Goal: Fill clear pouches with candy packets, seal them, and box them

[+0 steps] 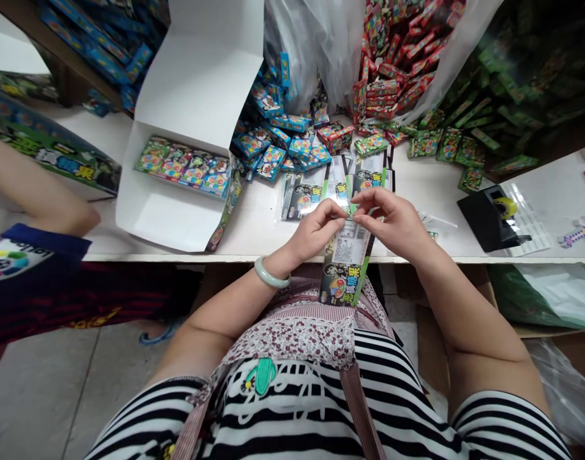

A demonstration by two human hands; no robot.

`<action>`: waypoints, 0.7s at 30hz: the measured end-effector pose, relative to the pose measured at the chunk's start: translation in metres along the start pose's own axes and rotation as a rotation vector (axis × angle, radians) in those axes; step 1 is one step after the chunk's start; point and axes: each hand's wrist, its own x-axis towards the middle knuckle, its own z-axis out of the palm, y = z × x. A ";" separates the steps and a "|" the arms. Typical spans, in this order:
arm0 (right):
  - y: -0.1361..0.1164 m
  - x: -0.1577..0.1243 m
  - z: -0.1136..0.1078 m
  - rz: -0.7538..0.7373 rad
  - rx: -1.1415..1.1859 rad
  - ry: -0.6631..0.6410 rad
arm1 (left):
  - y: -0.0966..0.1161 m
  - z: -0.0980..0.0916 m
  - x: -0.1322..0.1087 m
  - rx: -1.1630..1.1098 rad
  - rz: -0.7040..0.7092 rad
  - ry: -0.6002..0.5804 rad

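Observation:
My left hand [315,230] and my right hand [392,220] both pinch the top edge of a long flat printed packet [346,265] that hangs down over the front edge of the white table [254,230]. A pale green bangle [271,275] circles my left wrist. Just beyond my hands lies a stack of similar flat packets [321,188]. An open white carton [177,185] to the left holds a row of small colourful candy boxes [184,167].
Loose blue boxes [278,144], red boxes [398,57] in a clear bag and green boxes [469,121] are piled at the back. A black tape dispenser [488,217] stands at the right. Another person's arm [34,191] reaches in at the left.

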 end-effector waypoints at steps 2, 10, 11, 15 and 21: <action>0.000 -0.001 0.000 0.010 -0.002 -0.007 | 0.001 0.000 0.000 0.003 -0.006 -0.004; -0.008 0.000 -0.012 -0.001 0.094 0.107 | -0.001 -0.003 -0.001 0.012 -0.029 0.002; -0.010 0.000 -0.014 -0.001 0.094 0.093 | -0.001 -0.004 -0.002 0.015 -0.028 0.004; -0.010 0.002 -0.012 0.003 0.072 -0.078 | -0.001 -0.003 -0.002 0.020 -0.008 0.013; 0.003 0.010 -0.007 0.025 0.072 -0.117 | -0.001 -0.003 -0.002 -0.002 0.002 -0.006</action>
